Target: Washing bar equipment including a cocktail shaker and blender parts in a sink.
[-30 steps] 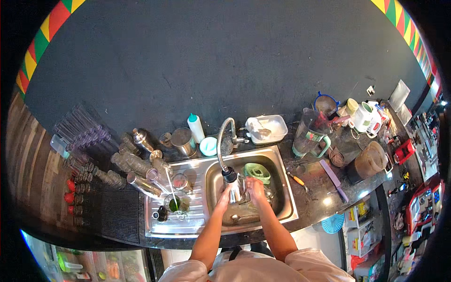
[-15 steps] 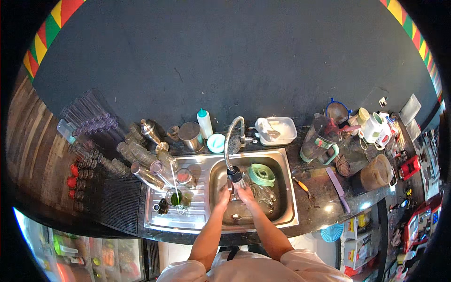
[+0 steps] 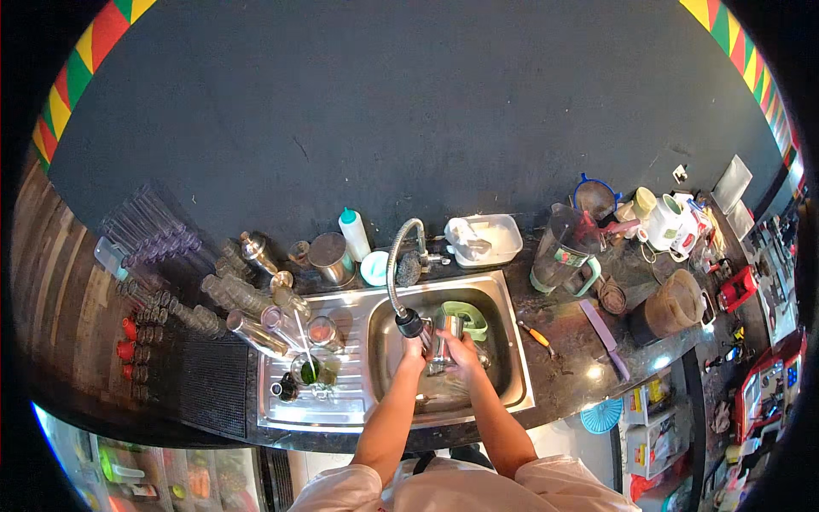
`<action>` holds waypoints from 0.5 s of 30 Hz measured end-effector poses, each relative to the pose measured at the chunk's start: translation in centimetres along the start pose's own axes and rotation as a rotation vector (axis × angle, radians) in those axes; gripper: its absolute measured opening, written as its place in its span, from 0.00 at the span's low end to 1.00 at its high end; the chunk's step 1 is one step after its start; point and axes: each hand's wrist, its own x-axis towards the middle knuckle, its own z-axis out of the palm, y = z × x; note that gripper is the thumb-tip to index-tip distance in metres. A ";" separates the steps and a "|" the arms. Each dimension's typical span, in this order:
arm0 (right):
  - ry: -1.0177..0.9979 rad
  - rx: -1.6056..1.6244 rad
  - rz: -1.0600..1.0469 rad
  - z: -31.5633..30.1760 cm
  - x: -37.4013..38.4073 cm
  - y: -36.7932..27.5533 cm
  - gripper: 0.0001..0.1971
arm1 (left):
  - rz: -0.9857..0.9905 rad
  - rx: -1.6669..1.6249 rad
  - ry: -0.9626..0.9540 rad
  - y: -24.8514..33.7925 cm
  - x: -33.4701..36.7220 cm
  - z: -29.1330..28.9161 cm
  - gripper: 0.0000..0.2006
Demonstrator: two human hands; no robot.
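Both of my hands are over the steel sink basin (image 3: 522, 375), under the black spray head (image 3: 409, 322) of the coiled tap. My right hand (image 3: 461, 348) is closed around a shiny cup (image 3: 450, 327); whether it is clear glass or metal I cannot make out. My left hand (image 3: 413, 351) is just below the spray head, its fingers mostly hidden, so its grip does not show. A pale green plastic container (image 3: 470, 319) lies in the basin behind the cup. Other items low in the basin are partly covered by my hands.
Left, the ribbed drainboard (image 3: 341, 388) holds shakers, glasses and a green-stained glass (image 3: 304, 369). Behind the sink stand a squeeze bottle (image 3: 353, 232) and a white tub (image 3: 508, 241). Right are an orange-handled tool (image 3: 536, 334), a purple knife-shaped item (image 3: 604, 339) and a blender jug (image 3: 559, 256).
The shiny cup in my right hand has shifted and turned under the spray head. The whole view has moved slightly, so the counter sits a little further left.
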 end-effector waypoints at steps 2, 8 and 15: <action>-0.019 -0.052 0.033 -0.4 0.3 -0.8 0.33 | 0.022 0.064 -0.025 0.0 0.8 -0.9 0.12; -0.380 0.045 0.149 -0.4 1.1 0.1 0.29 | 0.116 0.261 0.130 0.1 0.3 -3.2 0.17; -0.572 0.031 0.492 0.8 4.2 1.9 0.21 | -0.389 0.472 -0.089 3.0 -0.6 -8.8 0.17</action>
